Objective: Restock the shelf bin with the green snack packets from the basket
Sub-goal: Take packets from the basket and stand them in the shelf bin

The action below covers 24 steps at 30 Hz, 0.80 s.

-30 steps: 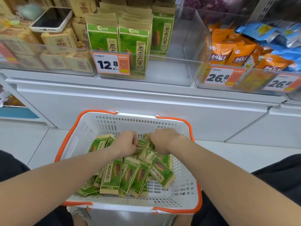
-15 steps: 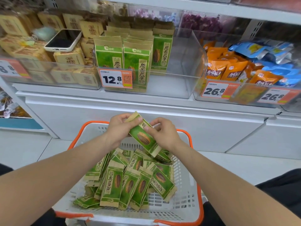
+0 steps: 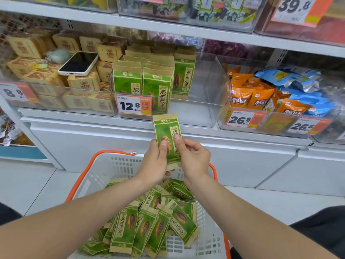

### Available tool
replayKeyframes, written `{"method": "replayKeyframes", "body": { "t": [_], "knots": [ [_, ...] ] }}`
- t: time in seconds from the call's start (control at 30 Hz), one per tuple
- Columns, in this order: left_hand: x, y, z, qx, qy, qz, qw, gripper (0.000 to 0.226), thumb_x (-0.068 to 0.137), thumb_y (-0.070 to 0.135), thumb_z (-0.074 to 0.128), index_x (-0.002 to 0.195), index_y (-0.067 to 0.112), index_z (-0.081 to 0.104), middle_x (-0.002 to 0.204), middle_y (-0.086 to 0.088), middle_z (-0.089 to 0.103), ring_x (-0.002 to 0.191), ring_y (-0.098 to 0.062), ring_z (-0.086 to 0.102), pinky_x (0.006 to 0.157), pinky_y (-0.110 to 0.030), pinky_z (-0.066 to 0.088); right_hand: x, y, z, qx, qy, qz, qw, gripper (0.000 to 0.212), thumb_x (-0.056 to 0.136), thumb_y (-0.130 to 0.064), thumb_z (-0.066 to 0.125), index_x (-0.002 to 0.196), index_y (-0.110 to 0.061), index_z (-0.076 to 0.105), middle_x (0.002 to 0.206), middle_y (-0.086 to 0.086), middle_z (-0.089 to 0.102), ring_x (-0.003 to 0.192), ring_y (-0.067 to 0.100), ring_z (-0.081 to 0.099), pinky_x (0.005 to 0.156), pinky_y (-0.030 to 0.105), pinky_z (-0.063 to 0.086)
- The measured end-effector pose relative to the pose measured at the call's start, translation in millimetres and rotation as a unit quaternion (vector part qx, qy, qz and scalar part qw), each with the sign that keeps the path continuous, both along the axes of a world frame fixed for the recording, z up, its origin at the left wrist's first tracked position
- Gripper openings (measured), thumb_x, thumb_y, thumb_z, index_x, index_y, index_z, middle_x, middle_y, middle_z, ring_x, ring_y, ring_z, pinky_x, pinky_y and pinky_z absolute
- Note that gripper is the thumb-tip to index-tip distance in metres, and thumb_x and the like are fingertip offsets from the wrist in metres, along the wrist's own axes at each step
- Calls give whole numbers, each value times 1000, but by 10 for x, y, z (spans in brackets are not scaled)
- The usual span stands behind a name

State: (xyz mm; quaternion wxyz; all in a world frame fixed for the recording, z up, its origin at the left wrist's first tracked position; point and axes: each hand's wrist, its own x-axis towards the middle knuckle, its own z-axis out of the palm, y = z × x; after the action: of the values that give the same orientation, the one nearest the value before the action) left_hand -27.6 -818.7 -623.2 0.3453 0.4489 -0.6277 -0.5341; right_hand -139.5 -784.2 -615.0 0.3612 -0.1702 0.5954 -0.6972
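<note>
Price tag (image 3: 133,105) on the front of the shelf bin (image 3: 214,86): "12.8", plus a QR code. Stocked green packets (image 3: 157,90): "洽洽", "原香瓜子". Raised green packet (image 3: 166,131): "洽洽" logo, "原" under it. Two right-bin tags (image 3: 242,119): "26.8" each. Orange packets (image 3: 260,101): "原味板", last character unclear. Top shelf tag (image 3: 295,8): "39.8". Far-left tag (image 3: 13,92): "8.8", partly cut.

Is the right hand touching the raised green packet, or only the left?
Touching. The head view shows the thumb of the right hand on the front of the green packet, beside that of the left hand; both pinch it above the basket.
</note>
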Motion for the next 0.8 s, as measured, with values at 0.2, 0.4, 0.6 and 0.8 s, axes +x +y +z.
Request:
{"method": "replayKeyframes", "body": {
  "t": [0.2, 0.4, 0.6, 0.8],
  "knots": [
    [64, 23, 157, -26, 42, 7, 999, 34, 109, 51, 38, 124, 21, 45, 107, -7, 67, 78, -24, 74, 53, -44, 63, 37, 55, 235, 2, -56, 106, 993, 26, 90, -28, 81, 93, -2, 78, 93, 23, 78, 75, 34, 73, 74, 53, 60],
    [96, -114, 396, -146, 36, 26, 988, 29, 110, 49, 40, 123, 25, 49, 86, 3, 69, 51, -15, 64, 44, -34, 49, -150, -44, 502, -42, -20, 183, 982, 32, 87, -15, 81, 108, -3, 61, 91, 20, 73, 78, 28, 69, 71, 38, 57],
    [96, -328, 613, -198, 21, -2, 980, 36, 103, 57, 55, 122, 28, 50, 82, 19, 65, 60, -2, 61, 55, -29, 44, -301, -136, 832, -77, 138, 207, 965, 35, 93, -7, 76, 126, -6, 66, 81, 15, 77, 79, 23, 74, 82, 42, 63],
    [46, -474, 758, -249, 8, -35, 968, 47, 96, 37, 76, 131, 26, 48, 113, 11, 71, 101, -9, 68, 82, -32, 54, -387, -263, 1127, -74, 244, 234, 938, 26, 97, -9, 72, 122, -15, 67, 98, 6, 80, 89, 24, 76, 84, 45, 64]
  ]
}}
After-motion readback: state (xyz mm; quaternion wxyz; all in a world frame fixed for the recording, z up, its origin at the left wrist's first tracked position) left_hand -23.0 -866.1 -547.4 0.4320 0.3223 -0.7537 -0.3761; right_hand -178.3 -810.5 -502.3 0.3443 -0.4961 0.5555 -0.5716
